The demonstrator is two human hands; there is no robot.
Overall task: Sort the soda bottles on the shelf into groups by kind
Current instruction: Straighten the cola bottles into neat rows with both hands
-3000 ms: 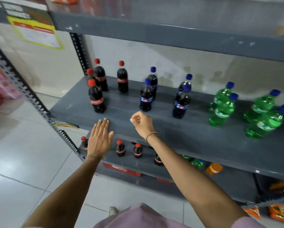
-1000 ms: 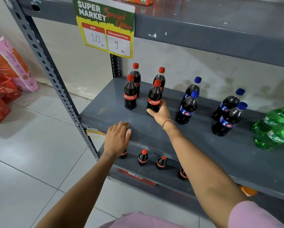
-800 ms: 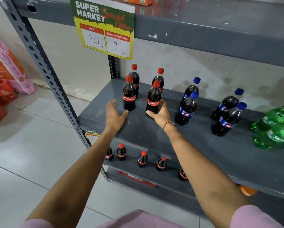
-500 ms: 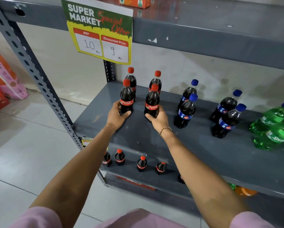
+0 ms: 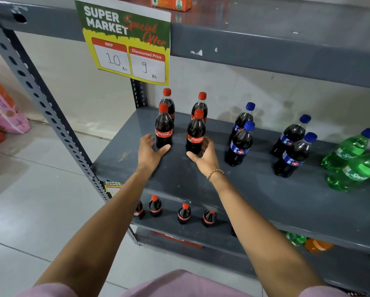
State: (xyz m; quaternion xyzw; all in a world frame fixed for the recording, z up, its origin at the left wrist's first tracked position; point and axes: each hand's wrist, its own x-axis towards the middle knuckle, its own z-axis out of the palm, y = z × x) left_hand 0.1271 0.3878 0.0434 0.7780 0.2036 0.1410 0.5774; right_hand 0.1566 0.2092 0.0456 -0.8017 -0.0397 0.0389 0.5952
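Four red-capped cola bottles stand in a square at the left of the grey shelf (image 5: pixel 265 202). My left hand (image 5: pixel 149 153) cups the base of the front-left cola bottle (image 5: pixel 163 128), fingers on its left, thumb in front. My right hand (image 5: pixel 204 156) wraps the base of the front-right cola bottle (image 5: pixel 196 135). Behind them stand two rear cola bottles (image 5: pixel 168 102) (image 5: pixel 200 106). To the right are several blue-capped dark soda bottles (image 5: pixel 239 144) (image 5: pixel 293 155), then green soda bottles (image 5: pixel 355 170) at the far right edge.
A price sign (image 5: pixel 128 43) hangs from the upper shelf above the colas. A perforated grey post (image 5: pixel 40 97) frames the left side. The lower shelf holds small cola bottles (image 5: pixel 155 207), a green one and an orange bottle (image 5: pixel 318 246). Pink bags (image 5: pixel 6 112) sit on the floor at left.
My left hand left the shelf's front edge and reached the front-left cola bottle's base. My right hand stayed at the front-right cola bottle. The view shifted left across the shelf.
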